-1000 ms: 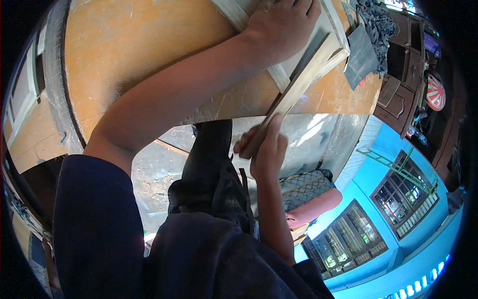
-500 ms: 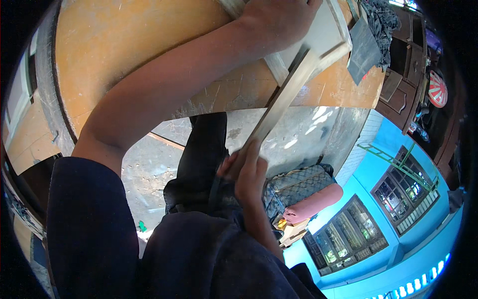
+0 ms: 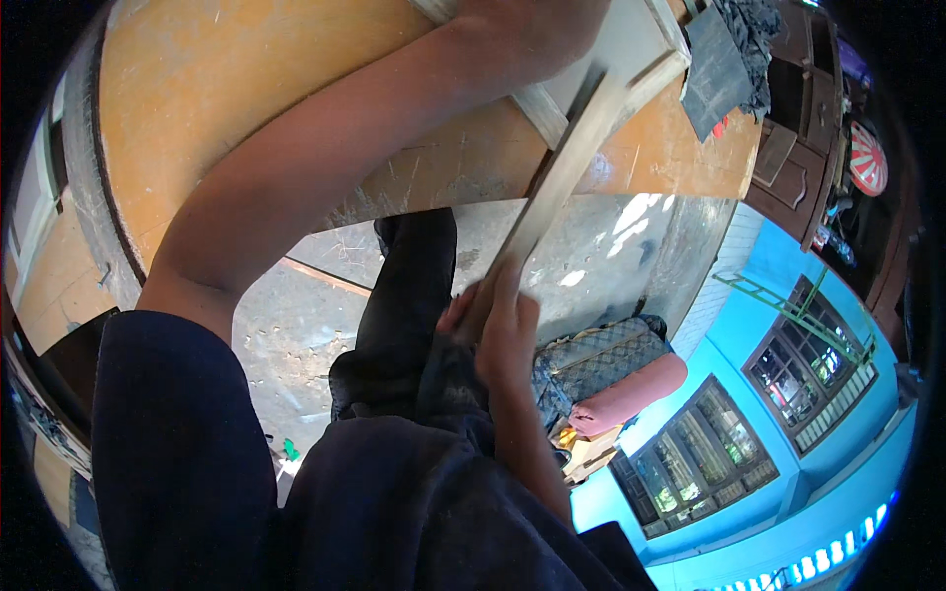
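Note:
A long pale wooden bar slants from the tabletop out past the table's near edge. My right hand is closed around its lower end, just in front of my body. The bar's upper end lies along a flat whitish panel with wooden edge strips on the table. My left arm reaches across the tabletop, and my left hand is over the panel at the top edge of the view. Its fingers are out of sight, so I cannot see whether they hold anything.
The orange-brown wooden table has a scuffed near edge. A dark grey sheet and crumpled black cloth lie at its right. Below are a concrete floor, a rolled pink bundle and a dark quilted bundle. Brown cabinets stand far right.
The whole view has shifted slightly. My right hand keeps its grip on the wooden bar. My left hand sits a little further left and higher, its fingers now beyond the top edge.

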`<state>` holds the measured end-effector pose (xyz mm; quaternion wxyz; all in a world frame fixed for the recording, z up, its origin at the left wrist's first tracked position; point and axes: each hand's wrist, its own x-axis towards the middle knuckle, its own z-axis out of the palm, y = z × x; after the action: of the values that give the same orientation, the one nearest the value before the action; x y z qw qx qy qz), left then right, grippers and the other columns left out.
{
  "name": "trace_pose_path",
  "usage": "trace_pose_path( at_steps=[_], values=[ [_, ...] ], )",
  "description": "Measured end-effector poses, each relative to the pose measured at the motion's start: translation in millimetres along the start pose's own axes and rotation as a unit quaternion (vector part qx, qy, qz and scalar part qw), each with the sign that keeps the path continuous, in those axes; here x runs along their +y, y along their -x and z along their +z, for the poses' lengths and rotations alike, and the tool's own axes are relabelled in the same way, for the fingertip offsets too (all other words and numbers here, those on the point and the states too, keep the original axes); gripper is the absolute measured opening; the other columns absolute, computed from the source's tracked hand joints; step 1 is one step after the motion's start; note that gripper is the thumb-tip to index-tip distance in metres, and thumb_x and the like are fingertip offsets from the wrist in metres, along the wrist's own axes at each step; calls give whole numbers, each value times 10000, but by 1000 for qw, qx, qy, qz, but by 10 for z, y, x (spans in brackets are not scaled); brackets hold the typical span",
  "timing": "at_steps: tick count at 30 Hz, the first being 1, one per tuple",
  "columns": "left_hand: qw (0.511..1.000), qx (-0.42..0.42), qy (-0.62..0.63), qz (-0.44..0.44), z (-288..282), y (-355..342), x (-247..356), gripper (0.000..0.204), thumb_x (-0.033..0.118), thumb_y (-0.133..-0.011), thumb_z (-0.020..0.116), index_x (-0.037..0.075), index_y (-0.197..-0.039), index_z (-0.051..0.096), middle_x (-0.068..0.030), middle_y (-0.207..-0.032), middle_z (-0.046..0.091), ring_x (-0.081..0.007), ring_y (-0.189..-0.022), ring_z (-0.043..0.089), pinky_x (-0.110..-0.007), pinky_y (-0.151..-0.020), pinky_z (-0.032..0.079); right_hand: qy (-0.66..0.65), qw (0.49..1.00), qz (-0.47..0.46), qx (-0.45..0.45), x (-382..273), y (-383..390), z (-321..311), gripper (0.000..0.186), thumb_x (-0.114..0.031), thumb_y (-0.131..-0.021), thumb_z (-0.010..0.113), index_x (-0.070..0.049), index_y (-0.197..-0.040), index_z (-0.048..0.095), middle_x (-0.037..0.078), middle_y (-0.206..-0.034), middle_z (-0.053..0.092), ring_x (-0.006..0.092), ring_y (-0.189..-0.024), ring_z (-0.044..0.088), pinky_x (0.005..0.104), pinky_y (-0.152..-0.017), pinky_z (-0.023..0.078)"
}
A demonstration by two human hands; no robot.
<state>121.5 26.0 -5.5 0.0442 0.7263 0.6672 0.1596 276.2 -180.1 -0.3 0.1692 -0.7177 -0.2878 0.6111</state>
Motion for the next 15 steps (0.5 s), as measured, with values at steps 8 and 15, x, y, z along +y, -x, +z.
trace_pose_path(
  at_steps=[8,15],
  values=[
    [999,51,5,9,339,-111,-25,491,197,-980,395,-35,-1412,412,-178,-1419,452,-317,-1364,377,-565,-1146,238,-49,999,-5,3,201,98,-1,647,-540,-1032,379,14,-736,538,131,-608,570,235,-516,588,360,-514,507],
    [997,-72,-3,-7,-134,-16,29,500,201,-985,386,-32,-1428,391,-182,-1463,420,-317,-1406,335,-573,-1152,229,-68,996,-61,-21,-283,-299,19,653,-549,-1033,364,6,-733,535,133,-607,568,230,-517,587,357,-518,511]
  ],
)
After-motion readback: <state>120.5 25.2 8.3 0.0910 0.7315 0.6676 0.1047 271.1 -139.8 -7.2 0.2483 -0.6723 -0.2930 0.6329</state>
